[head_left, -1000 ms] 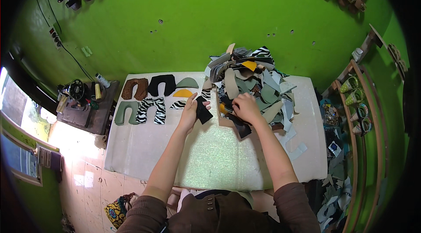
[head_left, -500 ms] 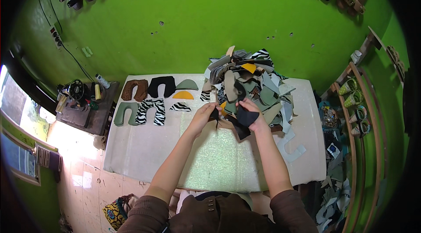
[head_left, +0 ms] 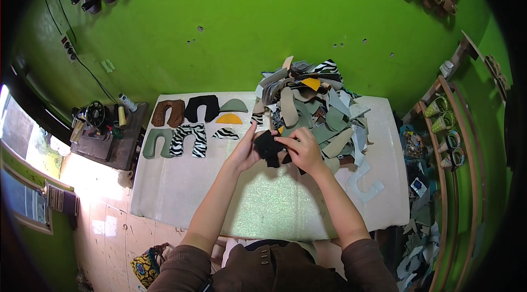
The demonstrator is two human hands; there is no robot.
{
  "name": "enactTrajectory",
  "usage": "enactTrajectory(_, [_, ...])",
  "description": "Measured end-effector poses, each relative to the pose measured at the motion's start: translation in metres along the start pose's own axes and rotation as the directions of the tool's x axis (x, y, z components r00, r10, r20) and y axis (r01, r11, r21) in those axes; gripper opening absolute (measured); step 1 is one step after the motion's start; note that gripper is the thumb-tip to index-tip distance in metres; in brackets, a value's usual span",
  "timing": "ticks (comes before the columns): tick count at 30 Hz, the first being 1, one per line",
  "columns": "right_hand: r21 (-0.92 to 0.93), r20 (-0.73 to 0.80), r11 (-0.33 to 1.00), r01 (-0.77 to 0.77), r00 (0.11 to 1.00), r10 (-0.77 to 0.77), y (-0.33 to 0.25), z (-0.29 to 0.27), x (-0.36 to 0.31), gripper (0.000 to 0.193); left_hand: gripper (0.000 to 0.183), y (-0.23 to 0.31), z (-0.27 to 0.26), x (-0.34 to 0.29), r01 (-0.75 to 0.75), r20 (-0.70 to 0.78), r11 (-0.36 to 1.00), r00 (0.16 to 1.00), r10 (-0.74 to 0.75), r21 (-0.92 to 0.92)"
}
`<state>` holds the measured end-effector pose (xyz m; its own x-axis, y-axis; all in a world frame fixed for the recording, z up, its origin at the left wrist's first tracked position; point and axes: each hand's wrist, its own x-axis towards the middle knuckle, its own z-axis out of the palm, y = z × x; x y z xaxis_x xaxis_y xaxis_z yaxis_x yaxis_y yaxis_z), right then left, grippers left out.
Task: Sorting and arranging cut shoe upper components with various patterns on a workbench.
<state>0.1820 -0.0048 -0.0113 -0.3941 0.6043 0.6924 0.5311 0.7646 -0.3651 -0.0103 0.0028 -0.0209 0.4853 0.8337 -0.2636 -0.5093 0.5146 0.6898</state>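
Observation:
My left hand [head_left: 245, 151] is closed round several black cut pieces [head_left: 267, 148], which look like leather or fabric, over the middle of the table. My right hand [head_left: 305, 150] has its fingertips pressed on the right edge of these pieces; some of its fingers curl out of sight. Just beyond both hands lies a heap of mixed cut scraps [head_left: 324, 106] in grey, green, beige, zebra print and yellow. To the left are sorted U-shaped stacks: brown [head_left: 160, 117], black [head_left: 195, 107], green [head_left: 150, 144] and zebra print [head_left: 179, 141]. Beside them are half-moon pieces in green [head_left: 233, 106], yellow [head_left: 229, 119] and zebra print [head_left: 224, 134].
A pale sheet covers the table [head_left: 181, 193]. A light grey U-shaped scrap [head_left: 365, 190] lies right of my right forearm. A sewing machine [head_left: 96, 119] stands on a dark stand at left. Wooden racks [head_left: 442, 182] with shoes line the right, with scraps piled below.
The black pieces, held apart in both hands before, are now gathered together in my left hand. My right hand has moved left to meet them, and a dark piece no longer covers the heap's front.

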Motion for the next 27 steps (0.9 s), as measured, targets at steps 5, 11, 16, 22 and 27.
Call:
enactTrajectory(5, [-0.146,0.072,0.988,0.06,0.996,-0.05,0.002,-0.009,-0.004,0.027,0.041,0.005,-0.001,-0.009,-0.022,0.099,0.985,0.995,0.005,0.17])
enactTrajectory(11, [0.105,0.143,0.994,-0.013,0.99,-0.002,0.002,-0.005,-0.009,0.035,0.048,0.003,0.003,-0.006,0.008,0.094,0.913,0.994,-0.051,0.408])
enactTrajectory(16, [0.47,0.474,0.767,-0.438,0.858,0.199,0.001,-0.003,-0.013,0.043,0.049,0.006,0.002,-0.004,0.009,0.09,0.75,0.992,-0.091,0.661])
enactTrajectory(22, [0.422,0.616,0.705,-0.57,0.751,0.239,0.011,-0.006,-0.014,0.032,0.044,0.002,0.004,0.002,-0.053,0.115,0.605,0.991,-0.065,0.795])
enactTrajectory(27, [0.276,0.513,0.875,-0.398,0.831,0.216,0.01,-0.026,-0.009,0.016,0.033,0.008,-0.005,-0.001,-0.051,0.099,0.727,0.995,-0.023,0.685])
